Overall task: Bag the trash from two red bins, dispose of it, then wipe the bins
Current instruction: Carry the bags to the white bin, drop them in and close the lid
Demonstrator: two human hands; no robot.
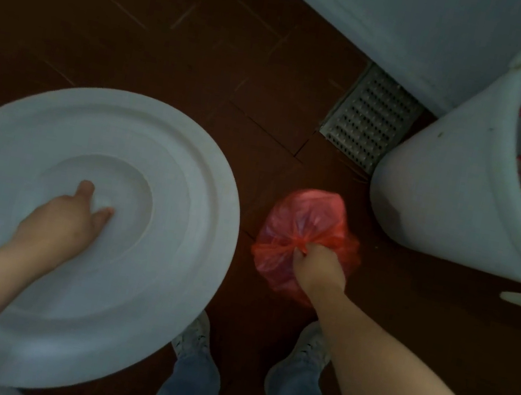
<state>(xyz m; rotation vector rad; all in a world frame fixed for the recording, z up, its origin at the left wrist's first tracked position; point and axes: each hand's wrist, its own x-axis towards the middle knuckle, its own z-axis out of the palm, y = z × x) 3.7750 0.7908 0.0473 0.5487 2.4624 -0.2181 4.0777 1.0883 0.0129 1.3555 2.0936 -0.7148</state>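
A red plastic trash bag (300, 218), tied shut at the top, hangs above the dark floor in the middle of the view. My right hand (317, 264) grips its knotted neck from above. My left hand (71, 216) holds the centre of a large round white lid (156, 248) on the left, thumb and fingers curled at its middle recess. A big white bin (444, 195) stands open at the right, with red bits visible inside it. No red bin is in view.
The dark brown wooden floor (178, 26) spreads across the top left. A metal floor grate (370, 119) lies by the white wall (421, 27), beside the white bin. My feet in pale shoes (196, 335) and blue jeans are at the bottom.
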